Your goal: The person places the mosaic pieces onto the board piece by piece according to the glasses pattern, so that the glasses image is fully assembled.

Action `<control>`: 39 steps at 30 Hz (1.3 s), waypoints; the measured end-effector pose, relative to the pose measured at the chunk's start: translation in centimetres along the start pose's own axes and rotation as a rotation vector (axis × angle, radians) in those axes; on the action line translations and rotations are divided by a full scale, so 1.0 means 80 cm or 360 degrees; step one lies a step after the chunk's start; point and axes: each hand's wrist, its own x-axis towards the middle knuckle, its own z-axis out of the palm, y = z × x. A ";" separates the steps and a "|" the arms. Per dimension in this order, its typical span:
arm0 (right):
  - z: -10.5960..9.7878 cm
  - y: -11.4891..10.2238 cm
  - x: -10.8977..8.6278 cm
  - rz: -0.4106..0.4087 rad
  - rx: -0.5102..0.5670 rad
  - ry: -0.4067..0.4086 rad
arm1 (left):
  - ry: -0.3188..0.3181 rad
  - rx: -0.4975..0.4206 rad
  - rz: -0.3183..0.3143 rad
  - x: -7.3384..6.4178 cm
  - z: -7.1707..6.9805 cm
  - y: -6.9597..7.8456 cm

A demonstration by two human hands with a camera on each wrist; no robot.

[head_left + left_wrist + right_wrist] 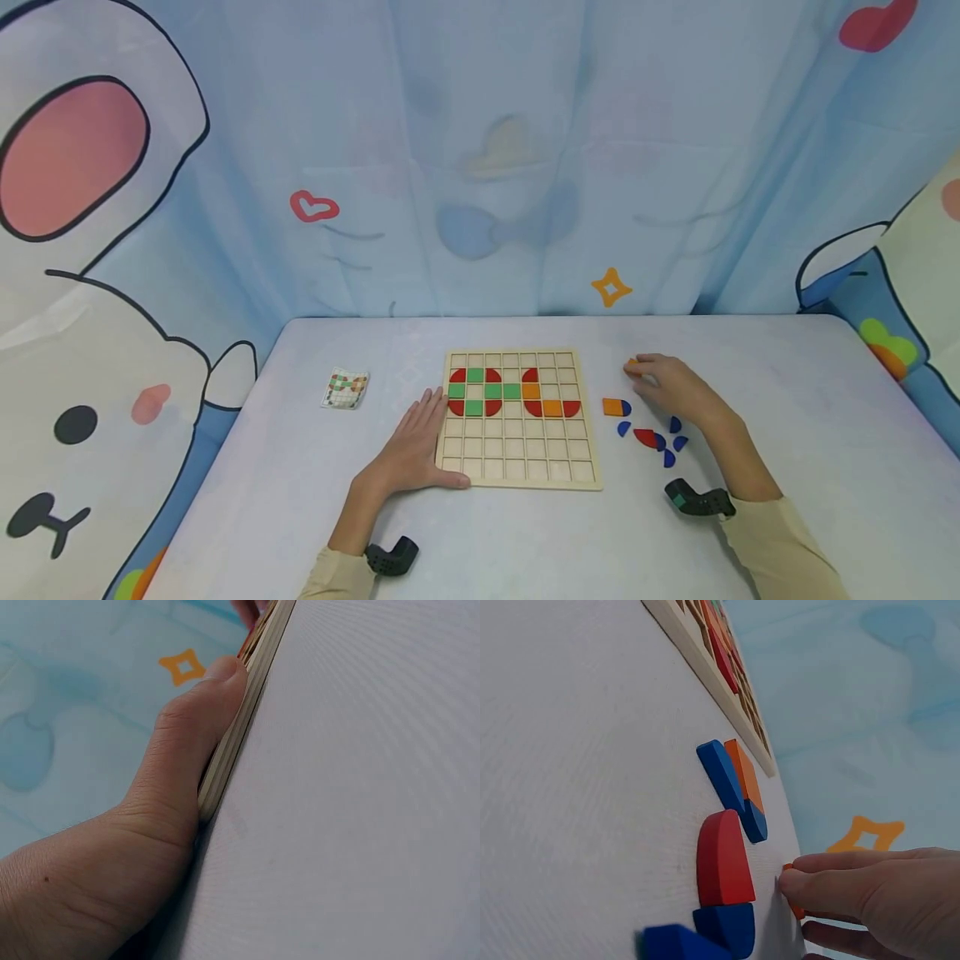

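A wooden grid board (525, 451) lies on the table with red, green and orange pieces set in its upper cells. My left hand (415, 443) rests along the board's left side, fingers straight and thumb at the front edge; in the left wrist view the thumb (191, 731) presses on the rim. Right of the board, my right hand (670, 385) pinches an orange block (798, 908) between thumb and fingers, low over the table. The fingers cover most of that block in both views.
Loose pieces lie between board and right arm: an orange block (611, 407), a red piece (644, 437) and several blue pieces (624, 428). A small pattern card (346, 389) lies left of the board. A printed curtain (525, 167) hangs behind the table.
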 end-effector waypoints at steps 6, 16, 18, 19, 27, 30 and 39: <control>0.004 -0.001 0.001 0.0034 0.0033 0.0127 | -0.0004 0.0007 -0.0005 0.000 -0.001 0.000; 0.015 -0.037 0.006 -0.0270 0.0218 0.0237 | -0.0003 0.0030 -0.0012 0.000 0.000 0.000; 0.020 -0.051 0.007 -0.0372 0.0230 0.0212 | -0.0008 0.0031 -0.0015 0.000 0.000 0.001; 0.023 -0.059 0.008 -0.0403 0.0219 0.0192 | -0.0008 0.0030 -0.0017 0.000 0.000 0.001; 0.044 -0.083 0.013 -0.0447 0.0064 0.0124 | -0.0007 0.0030 -0.0019 0.000 0.000 0.002; 0.046 -0.083 0.014 -0.0444 0.0038 0.0113 | -0.0014 0.0030 -0.0022 0.000 0.000 0.002; 0.043 -0.081 0.012 -0.0511 0.0010 0.0121 | 0.0000 0.0018 -0.0015 0.000 -0.001 0.001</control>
